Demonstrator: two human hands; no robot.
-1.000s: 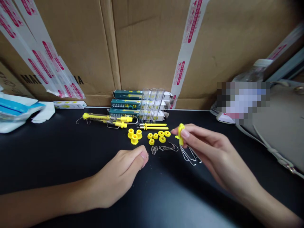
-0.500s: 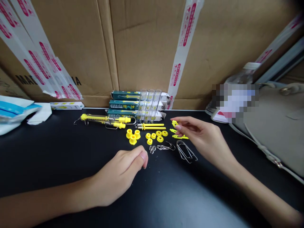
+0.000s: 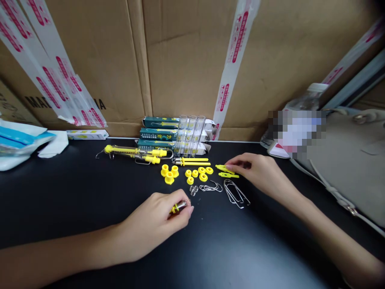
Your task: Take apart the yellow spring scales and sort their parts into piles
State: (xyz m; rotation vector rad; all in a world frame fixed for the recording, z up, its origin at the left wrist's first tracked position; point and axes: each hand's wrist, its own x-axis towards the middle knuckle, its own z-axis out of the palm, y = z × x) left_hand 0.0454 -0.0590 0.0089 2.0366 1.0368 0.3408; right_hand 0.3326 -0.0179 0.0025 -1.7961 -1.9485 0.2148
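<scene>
My left hand [image 3: 156, 228], low at centre-left, is closed around a small yellow piece with a metal spring [image 3: 178, 207]. Most of that piece is hidden in my fingers. Thumb and forefinger of my right hand [image 3: 258, 172] pinch the right end of a flat yellow plastic strip [image 3: 222, 168] at the table. A second yellow strip [image 3: 228, 175] lies just in front of it. Nearby are two large bent wire loops [image 3: 236, 193], smaller wire hooks [image 3: 211, 186], small clear pieces [image 3: 193, 190], yellow rings [image 3: 203, 177], yellow flanged caps [image 3: 169, 177] and yellow rods with springs [image 3: 195, 162].
Clear tubes [image 3: 191, 136] lean on green spring-scale boxes [image 3: 158, 133]. Assembled yellow spring scales [image 3: 132, 151] lie left of centre. A large cardboard box [image 3: 186, 60] backs the black table [image 3: 228, 249]. A plastic bottle [image 3: 311, 96] and a grey bag [image 3: 351, 156] stand right.
My right hand has come down with its fingertips from above the yellow strips to one of them. My left hand has turned and loosened a little, showing the spring piece inside.
</scene>
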